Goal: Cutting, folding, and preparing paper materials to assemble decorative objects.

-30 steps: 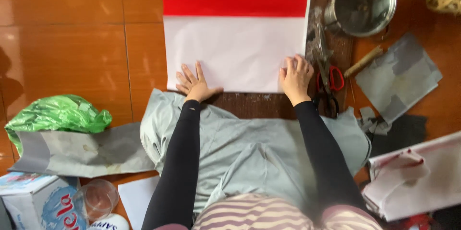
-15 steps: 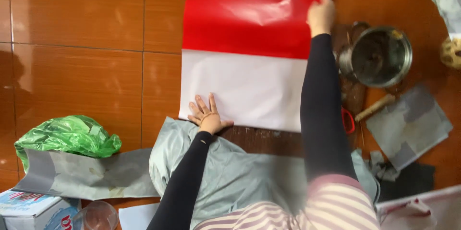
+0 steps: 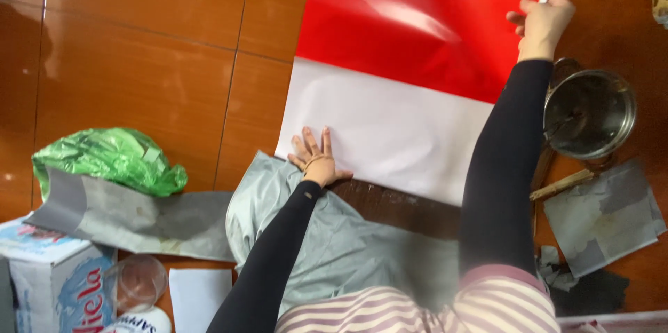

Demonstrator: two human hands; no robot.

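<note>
Sheet: a large red and white sheet [image 3: 390, 96] is spread on the brown tiled floor [image 3: 139, 61], its far right corner lifted.
Left hand: the left hand [image 3: 316, 159] is pressed flat on the white near edge, fingers spread wide.
Right hand: the right hand [image 3: 543, 20] is closed on the raised red corner.
Nearby: a metal pot [image 3: 590, 114] is seen right of the sheet; a green plastic bag [image 3: 108, 159] lies well left.

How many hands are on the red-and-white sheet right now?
2. The left hand presses flat on the red-and-white sheet near its lower-left corner; the right hand pinches the upper-right corner, lifting it.
</note>
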